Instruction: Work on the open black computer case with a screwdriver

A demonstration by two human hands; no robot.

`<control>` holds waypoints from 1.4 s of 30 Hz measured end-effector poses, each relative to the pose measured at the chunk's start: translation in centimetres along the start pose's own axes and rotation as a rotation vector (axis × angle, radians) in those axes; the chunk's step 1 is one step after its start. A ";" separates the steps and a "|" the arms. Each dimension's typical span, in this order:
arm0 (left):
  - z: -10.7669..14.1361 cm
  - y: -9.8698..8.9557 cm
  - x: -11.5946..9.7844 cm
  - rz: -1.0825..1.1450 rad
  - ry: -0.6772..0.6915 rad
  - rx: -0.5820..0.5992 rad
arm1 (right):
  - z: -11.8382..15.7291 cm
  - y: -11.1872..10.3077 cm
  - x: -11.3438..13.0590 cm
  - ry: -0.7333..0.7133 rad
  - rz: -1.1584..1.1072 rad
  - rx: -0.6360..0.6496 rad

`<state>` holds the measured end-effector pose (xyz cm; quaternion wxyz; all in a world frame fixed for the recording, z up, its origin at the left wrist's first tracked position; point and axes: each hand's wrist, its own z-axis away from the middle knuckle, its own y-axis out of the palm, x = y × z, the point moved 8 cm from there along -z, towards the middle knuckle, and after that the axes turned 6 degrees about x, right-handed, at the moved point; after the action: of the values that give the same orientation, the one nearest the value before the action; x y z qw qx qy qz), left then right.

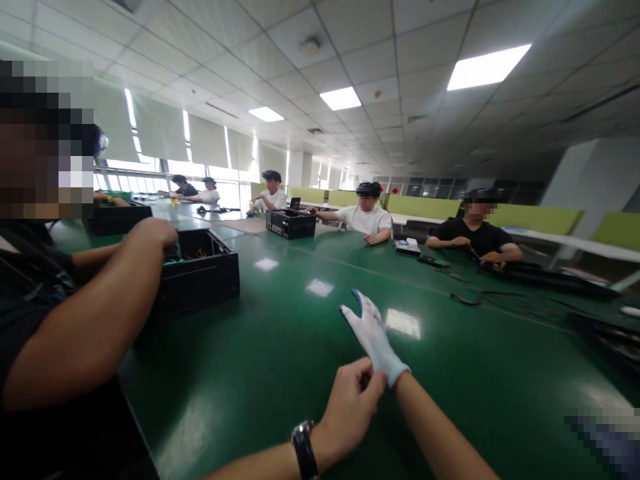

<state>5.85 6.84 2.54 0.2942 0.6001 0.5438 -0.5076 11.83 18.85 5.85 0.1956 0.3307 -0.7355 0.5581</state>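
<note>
My right hand (371, 328) wears a white work glove (384, 359) with blue edging at the fingertips. Its thumb and fingers are spread apart above the green tabletop (280, 373), holding nothing. Bare except for a dark wristwatch (305, 450), my left hand (347, 405) pinches the glove's cuff at the right wrist with thumb and fingers closed. The exact grip point is partly hidden behind the left thumb.
At left, a co-worker's forearm (95, 307) reaches into an open black computer case (200, 280). Another case (291, 224) stands farther back. Cables (500, 298) and a dark panel (607, 347) lie on the right. Several people sit around the table.
</note>
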 end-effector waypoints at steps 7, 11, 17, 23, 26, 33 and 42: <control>0.3 -3.3 -3.6 -0.235 0.167 -0.049 | 0.6 0.0 3.2 -0.086 0.291 0.033; 0.4 -4.1 -5.3 -0.561 0.279 -0.067 | 0.7 1.6 3.7 -0.141 0.533 0.074; 0.8 -0.2 -5.1 -1.086 0.443 0.114 | 1.0 2.0 3.1 -0.184 0.660 0.074; 0.0 3.5 -6.8 -1.062 0.579 0.216 | 1.9 0.2 3.1 -0.202 0.517 0.134; 0.4 5.3 -8.9 -0.938 0.608 0.199 | 1.5 -2.1 2.9 -0.254 0.418 0.141; 5.0 7.8 -6.3 -1.004 0.850 0.483 | 2.4 -6.8 -6.9 -0.226 0.281 0.109; 2.6 4.3 -1.9 -0.857 0.522 0.430 | 5.8 -4.9 -9.5 -0.413 0.150 0.232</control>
<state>9.35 2.81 2.69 -0.2134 0.4773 0.6786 -0.5159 22.44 15.14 1.21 -0.0402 0.4026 -0.7132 0.5724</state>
